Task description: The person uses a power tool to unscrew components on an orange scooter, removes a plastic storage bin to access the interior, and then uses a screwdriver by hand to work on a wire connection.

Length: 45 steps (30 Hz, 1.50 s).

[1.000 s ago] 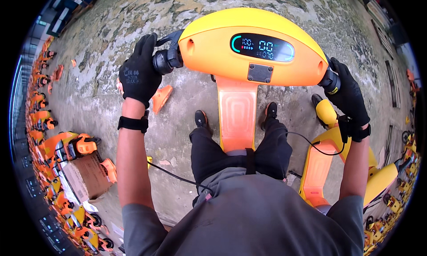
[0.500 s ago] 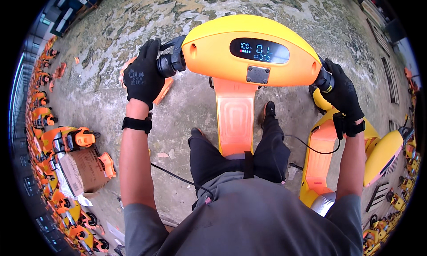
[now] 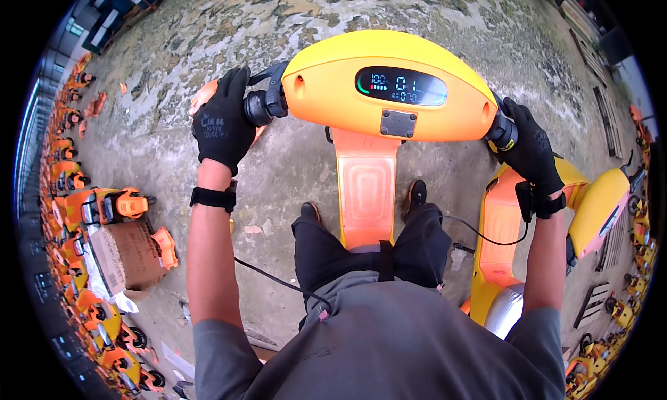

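Observation:
My left hand (image 3: 224, 122), in a black glove, is closed round the left handlebar grip (image 3: 256, 108) of a yellow and orange electric scooter. Its fingers reach over toward the dark brake lever (image 3: 267, 73). My right hand (image 3: 531, 144), gloved the same way, wraps the right handlebar grip (image 3: 503, 132); its fingers partly hide that grip. Between them spans the scooter's yellow handlebar cover (image 3: 389, 49) with a lit oval display (image 3: 401, 86) and a small dark plate (image 3: 398, 123) below. I straddle the orange footboard (image 3: 367, 185), feet on the ground either side.
Close on my right stands another yellow and orange scooter (image 3: 500, 212). A cardboard box (image 3: 128, 257) sits to the left, beside an orange part (image 3: 165, 247). Many scooters line both sides. Wooden pallets (image 3: 592, 304) lie at the right. A black cable (image 3: 274, 278) crosses near my waist.
The handlebar cover has tilted slightly, its right end lower, and both hands have moved with it. A green arc now shows on the display. My feet and the neighbouring scooter appear slightly shifted.

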{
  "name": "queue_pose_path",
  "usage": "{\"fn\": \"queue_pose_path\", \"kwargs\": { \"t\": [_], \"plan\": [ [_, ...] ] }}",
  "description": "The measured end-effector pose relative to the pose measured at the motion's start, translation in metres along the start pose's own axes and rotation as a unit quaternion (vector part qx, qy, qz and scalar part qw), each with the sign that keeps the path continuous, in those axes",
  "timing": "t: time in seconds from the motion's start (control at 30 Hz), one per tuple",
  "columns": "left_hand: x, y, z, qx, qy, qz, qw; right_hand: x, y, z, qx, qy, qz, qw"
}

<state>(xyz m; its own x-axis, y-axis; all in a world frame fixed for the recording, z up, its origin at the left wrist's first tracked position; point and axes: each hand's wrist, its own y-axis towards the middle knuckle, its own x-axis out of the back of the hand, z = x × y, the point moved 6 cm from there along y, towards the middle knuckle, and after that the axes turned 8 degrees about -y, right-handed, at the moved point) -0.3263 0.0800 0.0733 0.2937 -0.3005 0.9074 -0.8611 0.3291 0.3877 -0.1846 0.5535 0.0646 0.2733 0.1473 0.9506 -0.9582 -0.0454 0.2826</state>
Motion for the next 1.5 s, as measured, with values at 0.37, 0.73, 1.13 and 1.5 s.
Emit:
{"fn": "queue_pose_path", "kwargs": {
  "t": [0.37, 0.73, 1.13, 1.5],
  "plan": [
    [0.015, -0.055, 0.010, 0.029, -0.004, 0.007, 1.000, 0.012, -0.032, 0.032, -0.002, -0.026, -0.026, 0.999],
    [0.025, -0.074, -0.002, 0.014, 0.006, -0.007, 1.000, 0.008, -0.054, 0.026, -0.026, -0.056, -0.012, 0.998],
    [0.032, -0.088, -0.005, 0.014, 0.012, -0.013, 1.000, 0.016, -0.069, 0.037, 0.002, -0.064, -0.052, 0.997],
    [0.031, -0.075, -0.007, 0.002, 0.007, -0.025, 1.000, 0.016, -0.053, 0.035, -0.023, -0.065, -0.033, 0.997]
  ]
}}
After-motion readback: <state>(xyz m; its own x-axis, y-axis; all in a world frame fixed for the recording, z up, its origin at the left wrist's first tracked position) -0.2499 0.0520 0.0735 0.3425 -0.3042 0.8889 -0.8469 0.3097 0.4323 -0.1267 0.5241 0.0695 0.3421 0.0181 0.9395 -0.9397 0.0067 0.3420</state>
